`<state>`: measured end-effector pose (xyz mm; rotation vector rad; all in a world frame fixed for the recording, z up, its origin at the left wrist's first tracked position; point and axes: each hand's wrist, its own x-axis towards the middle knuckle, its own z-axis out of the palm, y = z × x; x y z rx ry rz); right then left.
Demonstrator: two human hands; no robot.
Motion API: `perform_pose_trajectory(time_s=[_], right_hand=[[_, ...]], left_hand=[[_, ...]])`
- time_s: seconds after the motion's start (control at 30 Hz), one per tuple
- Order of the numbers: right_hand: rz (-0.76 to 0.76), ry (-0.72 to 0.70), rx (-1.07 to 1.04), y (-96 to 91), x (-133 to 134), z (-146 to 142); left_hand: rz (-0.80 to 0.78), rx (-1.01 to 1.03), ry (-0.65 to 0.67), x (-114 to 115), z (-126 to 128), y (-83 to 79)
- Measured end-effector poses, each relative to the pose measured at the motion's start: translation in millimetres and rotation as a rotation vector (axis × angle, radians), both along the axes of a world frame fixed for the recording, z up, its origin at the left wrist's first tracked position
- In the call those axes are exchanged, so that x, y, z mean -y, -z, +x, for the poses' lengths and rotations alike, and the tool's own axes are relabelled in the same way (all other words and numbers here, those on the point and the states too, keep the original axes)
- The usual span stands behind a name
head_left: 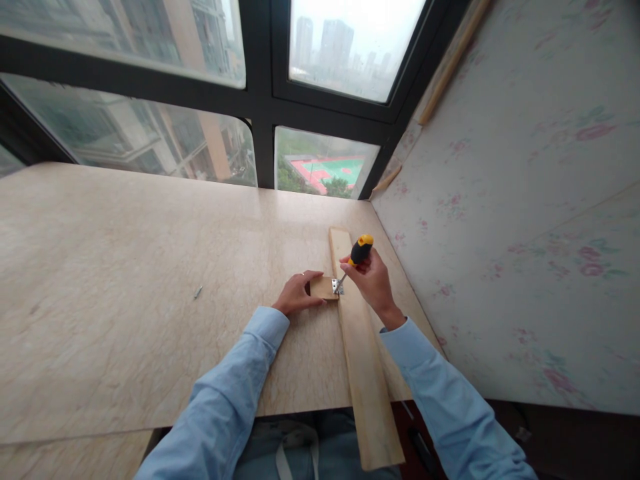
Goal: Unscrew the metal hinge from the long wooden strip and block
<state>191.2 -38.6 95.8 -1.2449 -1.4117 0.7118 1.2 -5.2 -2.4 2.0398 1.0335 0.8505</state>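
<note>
A small wooden block (pixel 323 288) lies against the left side of a long wooden board (pixel 367 360). A silver metal hinge (pixel 337 287) spans the joint between the two. My left hand (pixel 299 293) grips the block, thumb and fingers on its opposite sides. In my right hand (pixel 373 277) is a screwdriver (pixel 362 249) with a black and yellow handle, held tilted. Its shaft slants down to the left and its tip is at the hinge. Whether a screw sits under the tip is too small to tell.
A small metallic piece, perhaps screws (pixel 198 292), lies on the marble-patterned counter (pixel 125 267) to the left. The board's near end sticks out past the counter's front edge. A papered wall (pixel 500 220) stands close on the right, and dark-framed windows (pixel 265 100) are behind.
</note>
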Motion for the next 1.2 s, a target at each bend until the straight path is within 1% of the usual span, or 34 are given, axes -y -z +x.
perform_pose_trajectory(time_s=[0.07,0.17,0.27,0.33,0.4,0.43,0.5,0.57,0.63,0.77,0.9,1.03,1.2], right_hand=[[0.034,-0.050,-0.075,0.1,1,0],[0.123,-0.054,-0.162,-5.1,2,0],[0.220,0.011,-0.217,-17.2,0,6],[0.222,0.089,-0.212,-25.6,-1,12],[0.127,0.147,-0.112,-30.9,-3,17],[0.057,0.146,-0.019,-31.5,-3,19],[-0.076,0.098,0.225,-27.8,-3,20],[-0.172,0.031,0.468,-18.0,-2,17],[-0.251,-0.010,0.655,-4.6,-2,13],[-0.377,-0.069,0.879,17.5,0,6],[-0.393,-0.074,1.018,23.0,2,3],[-0.349,-0.086,1.140,21.9,2,0],[-0.309,-0.150,1.208,22.4,2,-2]], left_hand=[[-0.005,0.004,-0.004,0,0,-0.4],[-0.014,0.000,-0.005,0,0,-1.2],[-0.011,0.000,-0.002,0,0,-1.0],[-0.009,0.002,0.000,0,0,0.2],[-0.013,0.005,0.004,-1,0,1.7],[-0.016,0.008,0.005,-1,0,2.3],[-0.020,0.016,0.007,-1,0,3.1],[-0.018,0.021,0.003,-1,0,3.0],[-0.016,0.024,0.001,0,0,2.4],[-0.015,0.031,0.002,0,1,2.0],[-0.012,0.016,0.003,-1,1,2.0],[-0.018,0.013,-0.001,0,1,0.8],[-0.023,-0.001,-0.009,1,1,-0.8]])
